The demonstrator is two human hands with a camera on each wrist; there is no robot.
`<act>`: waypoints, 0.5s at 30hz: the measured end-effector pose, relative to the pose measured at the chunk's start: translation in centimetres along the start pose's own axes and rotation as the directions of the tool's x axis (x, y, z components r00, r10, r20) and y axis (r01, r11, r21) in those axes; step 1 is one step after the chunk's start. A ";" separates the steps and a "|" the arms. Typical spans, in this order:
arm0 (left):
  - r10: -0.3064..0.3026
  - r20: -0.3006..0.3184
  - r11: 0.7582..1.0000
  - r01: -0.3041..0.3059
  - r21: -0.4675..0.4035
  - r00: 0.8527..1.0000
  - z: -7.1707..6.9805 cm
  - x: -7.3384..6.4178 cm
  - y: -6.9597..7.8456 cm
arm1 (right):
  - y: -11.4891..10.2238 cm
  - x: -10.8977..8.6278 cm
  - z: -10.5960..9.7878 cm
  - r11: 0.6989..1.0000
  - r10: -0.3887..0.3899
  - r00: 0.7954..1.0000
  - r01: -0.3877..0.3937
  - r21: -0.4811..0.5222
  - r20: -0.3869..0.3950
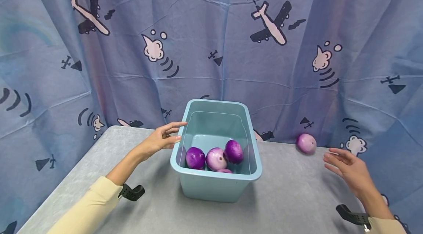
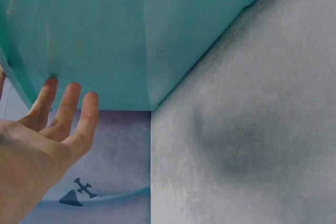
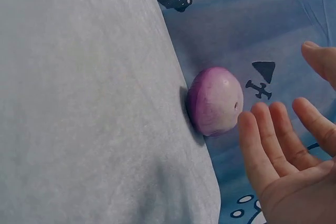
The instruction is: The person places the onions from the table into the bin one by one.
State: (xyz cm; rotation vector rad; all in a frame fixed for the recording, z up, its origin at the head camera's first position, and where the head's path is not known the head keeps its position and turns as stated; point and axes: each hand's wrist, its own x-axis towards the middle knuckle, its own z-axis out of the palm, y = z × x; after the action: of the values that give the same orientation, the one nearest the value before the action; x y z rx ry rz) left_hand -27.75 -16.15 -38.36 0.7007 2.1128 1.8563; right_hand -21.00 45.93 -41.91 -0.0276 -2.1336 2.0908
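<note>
A light blue plastic bin (image 1: 214, 188) stands mid-table with several purple onions (image 1: 195, 158) inside, gathered at its near end; one is mostly hidden by the front rim. My left hand (image 1: 162, 140) is at the bin's left side, its fingertips at the rim. From the left wrist view, the fingers (image 2: 65, 111) look extended beside the bin wall (image 2: 105, 40). One more onion (image 1: 306, 143) lies on the table's far right edge against the curtain. Just right of it, apart from it, hovers my right hand (image 1: 348, 169), fingers loosely extended and holding nothing; the onion (image 3: 215, 100) shows in the right wrist view too.
A grey table (image 1: 284, 197) carries everything. Right behind its back edge hangs a blue curtain (image 1: 198, 61) printed with airplanes and clouds. Black straps with mounts (image 1: 132, 192) are worn on both wrists.
</note>
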 end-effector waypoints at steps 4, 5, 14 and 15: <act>-0.004 -0.002 1.000 0.004 0.004 1.000 0.0 0.0 0.0 | 0.3 0.3 0.2 0.994 0.022 0.999 -0.026 -0.109 -0.046; -0.004 -0.002 1.000 0.004 0.004 1.000 0.0 0.0 0.0 | 0.3 0.4 0.3 0.988 0.023 0.998 -0.031 -0.152 -0.057; -0.003 -0.002 1.000 0.003 0.003 1.000 0.0 0.0 0.0 | 1.5 1.3 1.2 0.871 0.018 0.994 -0.071 -0.486 -0.112; -0.005 -0.003 1.000 0.005 0.003 1.000 0.0 0.0 0.1 | 1.7 1.4 1.2 0.865 0.019 0.994 -0.072 -0.496 -0.110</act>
State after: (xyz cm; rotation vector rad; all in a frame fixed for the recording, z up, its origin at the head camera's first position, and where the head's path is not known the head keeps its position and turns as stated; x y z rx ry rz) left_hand -27.69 -16.13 -38.29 0.6934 2.1178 1.8529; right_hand -22.65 44.91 -43.45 -0.2408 -2.5636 1.4564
